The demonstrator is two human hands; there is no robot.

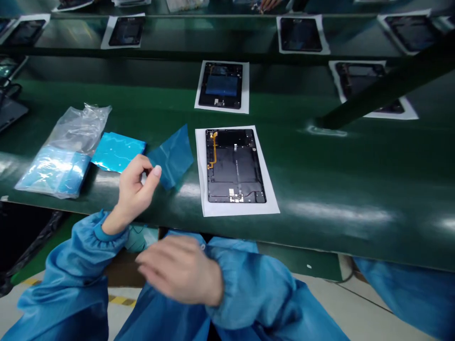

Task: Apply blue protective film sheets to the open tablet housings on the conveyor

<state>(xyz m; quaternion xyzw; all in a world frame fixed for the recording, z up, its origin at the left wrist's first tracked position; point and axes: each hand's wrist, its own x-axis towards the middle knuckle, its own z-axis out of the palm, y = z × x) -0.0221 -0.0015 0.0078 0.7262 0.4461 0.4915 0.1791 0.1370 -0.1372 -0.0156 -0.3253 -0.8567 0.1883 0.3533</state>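
Observation:
My left hand (137, 187) is closed, with thumb and fingers pinching the edge of a translucent blue film sheet (174, 158) held up above the bench. Below the bench edge, in front of my body, my right hand (181, 270) is blurred by motion; its fingers look stretched out and I see nothing in them. An opened tablet housing (227, 166) with an orange flex cable lies on a white paper sheet (268, 203), to the right of the film. A stack of shiny blue films (119, 151) rests just behind my left hand.
A clear plastic bag (67, 147) of blue film packs lies at the left. Behind, another tablet housing (222, 85) bears a blue film. A dark post (384, 80) rises from the green bench (337, 170) at the right. More housings on paper (300, 34) line the raised back ledge.

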